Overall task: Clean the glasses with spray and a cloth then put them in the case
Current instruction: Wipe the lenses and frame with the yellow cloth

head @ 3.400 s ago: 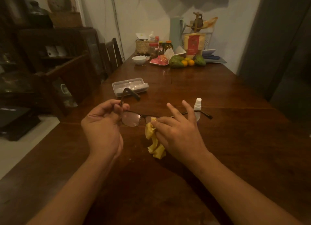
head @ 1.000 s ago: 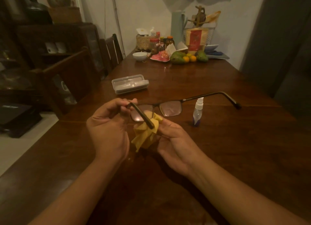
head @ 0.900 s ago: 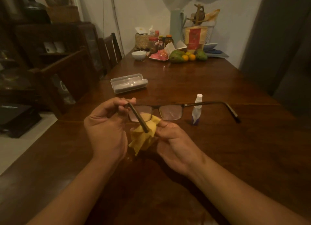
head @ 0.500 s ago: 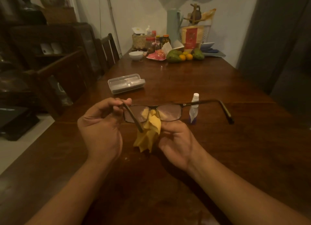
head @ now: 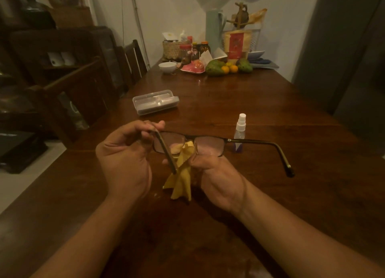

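Note:
Dark-framed glasses (head: 210, 145) hang above the wooden table (head: 260, 194), temples unfolded and pointing toward me. My left hand (head: 125, 159) pinches the frame's left corner at the hinge. My right hand (head: 216, 177) pinches a yellow cloth (head: 182, 179) against the lenses near the bridge; the cloth hangs down between my hands. A small clear spray bottle (head: 240, 132) with a white cap stands just behind the right lens. The clear plastic case (head: 155, 101) lies closed farther back on the left.
At the table's far end stand a white bowl (head: 167, 66), a pink plate (head: 192, 68), fruit (head: 226, 67), jars and a woven basket (head: 171, 50). Wooden chairs (head: 133, 59) line the left side. A dark door is on the right.
The glasses have swung level and lower, with the right temple dropping. The cloth moved from the left lens toward the bridge, my right hand shifting with it.

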